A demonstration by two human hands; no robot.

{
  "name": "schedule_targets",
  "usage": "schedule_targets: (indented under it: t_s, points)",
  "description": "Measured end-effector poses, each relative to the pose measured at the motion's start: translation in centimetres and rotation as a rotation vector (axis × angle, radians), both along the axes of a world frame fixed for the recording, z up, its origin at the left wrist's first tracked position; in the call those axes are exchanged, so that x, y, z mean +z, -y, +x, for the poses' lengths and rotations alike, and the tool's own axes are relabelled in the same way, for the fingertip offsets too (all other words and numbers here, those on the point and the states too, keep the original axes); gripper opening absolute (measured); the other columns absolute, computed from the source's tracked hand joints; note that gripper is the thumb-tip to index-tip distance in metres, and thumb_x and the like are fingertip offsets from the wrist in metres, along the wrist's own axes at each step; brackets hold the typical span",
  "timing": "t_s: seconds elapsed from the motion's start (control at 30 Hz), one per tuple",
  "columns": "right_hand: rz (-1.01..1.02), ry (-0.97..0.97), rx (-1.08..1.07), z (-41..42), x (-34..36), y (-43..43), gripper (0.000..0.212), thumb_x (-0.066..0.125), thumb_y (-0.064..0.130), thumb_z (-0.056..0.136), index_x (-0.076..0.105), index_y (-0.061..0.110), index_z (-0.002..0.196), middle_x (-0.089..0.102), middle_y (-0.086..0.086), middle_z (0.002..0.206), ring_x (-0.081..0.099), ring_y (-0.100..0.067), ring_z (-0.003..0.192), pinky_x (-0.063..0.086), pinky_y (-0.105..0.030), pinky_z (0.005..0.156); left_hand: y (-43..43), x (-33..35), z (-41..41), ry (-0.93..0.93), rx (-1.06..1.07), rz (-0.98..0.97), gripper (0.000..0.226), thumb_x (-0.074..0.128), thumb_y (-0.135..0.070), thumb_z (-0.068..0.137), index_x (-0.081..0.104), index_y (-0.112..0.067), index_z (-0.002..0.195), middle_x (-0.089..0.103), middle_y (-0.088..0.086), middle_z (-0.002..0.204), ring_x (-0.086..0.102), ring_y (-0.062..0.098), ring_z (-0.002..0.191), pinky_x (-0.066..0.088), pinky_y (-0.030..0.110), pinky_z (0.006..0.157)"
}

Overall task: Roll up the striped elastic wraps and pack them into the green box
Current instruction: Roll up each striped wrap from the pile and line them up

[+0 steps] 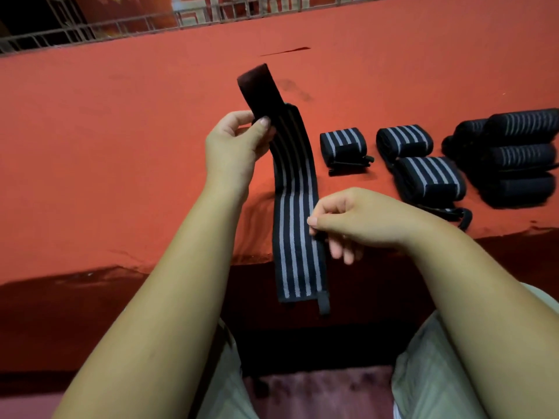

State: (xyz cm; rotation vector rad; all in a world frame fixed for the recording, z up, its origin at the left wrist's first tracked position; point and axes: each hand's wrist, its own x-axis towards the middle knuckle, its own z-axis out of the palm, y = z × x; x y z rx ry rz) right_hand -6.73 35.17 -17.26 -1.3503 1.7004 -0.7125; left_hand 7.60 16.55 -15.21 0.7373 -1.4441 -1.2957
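Thumb and forefinger of the right hand (357,222) are closed together on the right edge of the unrolled striped wrap (296,237), about midway along its length; the remaining three fingers curl loosely below and grip nothing. Nearest the camera, pale clothing (423,388) covers the person's legs. The wrap's lower end hangs in front of the dark table front, and a narrow dark loop (323,302) trails from its right corner. From there the wrap runs upward across the near edge of the red cloth (121,146); whether it rests on the cloth cannot be determined.

Left hand (234,149) holds the wrap's upper part, thumb pressed on the front face and fingers curled behind. Above that grip a plain dark fastening tab (257,86) stands up, tilted left.

Further back and to the right, on the cloth: first rolled wrap (343,145), well apart from the unrolled one; second rolled wrap (404,140) beside it; third rolled wrap (429,179) just in front of the second, touching it. A stack of rolled wraps (517,155) sits at the right edge of view. A metal railing (121,28) runs beyond the table's far edge.
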Motion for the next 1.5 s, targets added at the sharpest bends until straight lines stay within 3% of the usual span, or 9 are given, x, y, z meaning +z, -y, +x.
schedule_targets:
  t_s: [0.13, 0.3, 0.43, 0.63, 0.73, 0.9, 1.2, 1.4, 1.5]
  points:
    - [-0.111, -0.237, -0.185, -1.2, -0.4, 2.4, 0.032, 0.061, 0.051, 0.105, 0.073, 0.023, 0.094, 0.076, -0.001, 0.069, 0.07, -0.02, 0.055, 0.059, -0.038, 0.069, 2.5, -0.2, -1.9, 0.102, 0.11, -0.069, 0.012, 0.084, -0.028, 0.092, 0.079, -0.021, 0.1, 0.076, -0.005, 0.092, 0.071, 0.01, 0.08, 0.06, 0.031, 0.074]
    - [-0.175, -0.385, -0.381, -2.5, -3.3, 6.9, 0.041, 0.077, 0.06, 0.09, 0.067, 0.029, 0.114, 0.074, 0.005, 0.101, 0.07, -0.017, 0.091, 0.057, -0.037, 0.085, 6.4, -0.9, -4.7, 0.153, 0.191, -0.114, 0.011, 0.085, -0.029, 0.091, 0.075, -0.032, 0.09, 0.073, -0.009, 0.088, 0.067, 0.004, 0.08, 0.052, 0.02, 0.076]
    - [-0.169, -0.345, -0.297, -2.7, -3.1, 8.5, 0.04, 0.082, 0.042, 0.094, 0.068, 0.025, 0.126, 0.069, 0.006, 0.111, 0.065, -0.015, 0.101, 0.048, -0.032, 0.086, 10.3, -1.8, -7.2, 0.216, 0.167, -0.092, 0.008, 0.082, -0.025, 0.093, 0.075, -0.027, 0.091, 0.08, -0.002, 0.096, 0.075, 0.014, 0.088, 0.053, 0.029, 0.074]
    - [-0.135, -0.343, -0.175, -4.0, -3.1, 9.7, 0.046, 0.085, 0.044, 0.089, 0.065, 0.035, 0.129, 0.066, 0.009, 0.108, 0.063, -0.01, 0.096, 0.043, -0.029, 0.079, 14.4, -6.3, -9.5, 0.424, 0.12, 0.0, 0.007, 0.079, -0.027, 0.097, 0.078, -0.024, 0.091, 0.08, -0.004, 0.088, 0.07, 0.011, 0.074, 0.059, 0.037, 0.077]
    - [-0.128, -0.305, -0.157, -4.5, -3.4, 10.2, 0.044, 0.084, 0.046, 0.088, 0.064, 0.038, 0.127, 0.065, 0.012, 0.104, 0.063, -0.009, 0.093, 0.042, -0.029, 0.075, 15.5, -8.0, -9.9, 0.618, 0.171, -0.051, 0.01, 0.077, -0.034, 0.097, 0.082, -0.027, 0.093, 0.082, -0.006, 0.093, 0.077, 0.016, 0.088, 0.062, 0.039, 0.09]
    - [-0.131, -0.296, -0.163, -5.1, -3.9, 10.8, 0.044, 0.085, 0.049, 0.086, 0.063, 0.041, 0.124, 0.062, 0.014, 0.098, 0.061, -0.008, 0.091, 0.043, -0.032, 0.078, 16.2, -7.8, -10.5, 0.762, 0.217, -0.041, 0.017, 0.079, -0.04, 0.095, 0.084, -0.031, 0.108, 0.082, -0.007, 0.106, 0.076, 0.015, 0.099, 0.059, 0.035, 0.095]
    - [-0.162, -0.272, -0.185, -5.0, -4.5, 10.5, 0.04, 0.084, 0.049, 0.088, 0.066, 0.04, 0.122, 0.057, 0.018, 0.09, 0.058, -0.004, 0.088, 0.041, -0.027, 0.077, 16.0, -7.9, -10.1, 0.769, 0.162, -0.038, 0.014, 0.083, -0.034, 0.091, 0.08, -0.031, 0.104, 0.079, -0.015, 0.1, 0.075, 0.011, 0.097, 0.058, 0.033, 0.097]
    - [-0.21, -0.3, -0.242, -4.7, -3.8, 9.9, 0.02, 0.074, 0.047, 0.097, 0.07, 0.035, 0.113, 0.065, 0.013, 0.09, 0.06, -0.002, 0.082, 0.039, -0.023, 0.067, 15.4, -6.7, -9.8, 0.644, 0.034, 0.002, 0.008, 0.078, -0.018, 0.097, 0.077, -0.018, 0.105, 0.08, 0.005, 0.105, 0.076, 0.025, 0.1, 0.059, 0.049, 0.102]
    - [-0.304, -0.285, -0.38, -4.5, -2.9, 9.5, 0.009, 0.068, 0.038, 0.1, 0.074, 0.031, 0.099, 0.068, 0.013, 0.08, 0.062, -0.002, 0.073, 0.042, -0.023, 0.063, 12.7, -4.0, -9.0, 0.596, 0.041, -0.15, 0.011, 0.07, -0.01, 0.102, 0.074, -0.02, 0.1, 0.076, -0.001, 0.098, 0.068, 0.015, 0.09, 0.059, 0.037, 0.094]
